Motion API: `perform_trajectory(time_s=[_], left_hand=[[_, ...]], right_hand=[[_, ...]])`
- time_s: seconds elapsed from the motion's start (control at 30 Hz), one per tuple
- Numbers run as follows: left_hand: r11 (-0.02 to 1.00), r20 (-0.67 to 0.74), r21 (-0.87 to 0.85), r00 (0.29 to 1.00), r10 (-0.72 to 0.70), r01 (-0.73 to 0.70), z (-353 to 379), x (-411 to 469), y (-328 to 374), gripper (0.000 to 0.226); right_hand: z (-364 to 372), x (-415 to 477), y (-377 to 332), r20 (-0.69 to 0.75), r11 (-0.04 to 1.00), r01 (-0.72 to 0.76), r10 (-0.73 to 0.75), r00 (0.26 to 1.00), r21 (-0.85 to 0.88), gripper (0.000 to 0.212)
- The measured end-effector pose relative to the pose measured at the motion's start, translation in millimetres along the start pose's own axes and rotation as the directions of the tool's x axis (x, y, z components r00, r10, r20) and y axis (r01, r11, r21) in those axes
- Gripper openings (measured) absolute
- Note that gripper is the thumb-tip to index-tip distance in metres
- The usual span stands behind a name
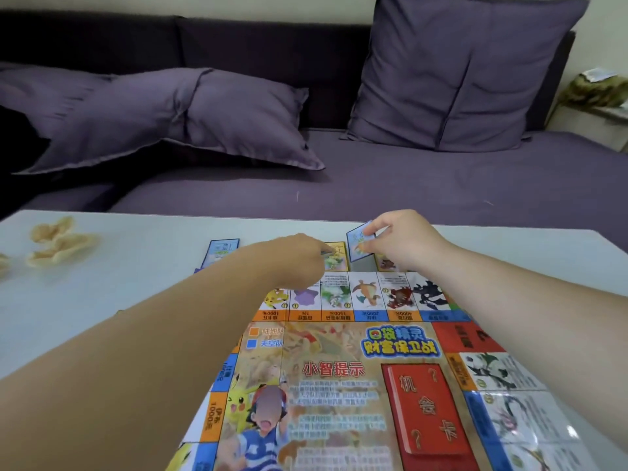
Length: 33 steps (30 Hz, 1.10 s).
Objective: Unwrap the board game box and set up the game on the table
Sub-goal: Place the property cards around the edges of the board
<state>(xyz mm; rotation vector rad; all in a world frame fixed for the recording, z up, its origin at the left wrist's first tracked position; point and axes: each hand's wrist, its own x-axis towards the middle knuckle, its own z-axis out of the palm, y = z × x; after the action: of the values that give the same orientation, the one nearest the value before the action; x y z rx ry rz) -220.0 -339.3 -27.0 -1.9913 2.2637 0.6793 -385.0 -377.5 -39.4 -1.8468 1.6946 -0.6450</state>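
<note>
Works at a pale table (136,273) with the game board (339,368) unfolded flat on it, printed side up, filling the near middle and running out of view at the bottom. Has both bare forearms laid out across the game board toward its far edge, where a row of creature squares runs.

Pinches a tilted blue card (360,244) in the right hand (401,239), thumb and fingertips closed on the card's right side. Holds it tipped up at an angle, lifted just past the game board's far edge.

Rests the left hand (295,256) with fingers curled downward, fingertips meeting the left side of a yellow card (338,258). That card lies flat on the table just beyond the far edge of the game board (cannot tell whether pinching it or only pressing on it).

Has a flat blue card (221,251) beyond the same far edge, toward the game board's far left corner, apart from the yellow card. Half covers a third card (385,263) with the right hand, flat too, just beyond the game board and right of the yellow card.

Shows pale, puffy snack pieces (57,243) well left of the game board. Faces a purple sofa (373,185) beyond the game board's far side, with a flat cushion (170,117) toward the left and an upright cushion (458,73) toward the right.
</note>
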Motion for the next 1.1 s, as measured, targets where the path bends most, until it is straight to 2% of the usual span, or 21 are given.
perform_trajectory(time_s=[0.13,0.37,0.6,1.1], left_hand=[[1.0,0.042,-0.01,0.999,-0.008,0.009,2,2,6,0.054],[1.0,0.022,0.023,1.0,0.018,-0.018,4,1,-1,0.056],[0.996,0.007,0.074,0.999,0.043,-0.044,2,-1,-4,0.057],[0.996,-0.003,0.085,1.0,0.027,-0.027,8,-2,-7,0.057]], right_hand=[[-2,-1,-1,0.039,0.999,-0.008,0.009,0.999,-0.038,0.02],[6,-3,-2,0.069,0.99,0.008,0.002,0.998,-0.14,0.024],[7,-4,-6,0.057,0.93,0.003,0.019,0.998,-0.368,0.022],[4,-6,-10,0.089,0.83,0.065,-0.018,0.996,-0.554,0.023]])
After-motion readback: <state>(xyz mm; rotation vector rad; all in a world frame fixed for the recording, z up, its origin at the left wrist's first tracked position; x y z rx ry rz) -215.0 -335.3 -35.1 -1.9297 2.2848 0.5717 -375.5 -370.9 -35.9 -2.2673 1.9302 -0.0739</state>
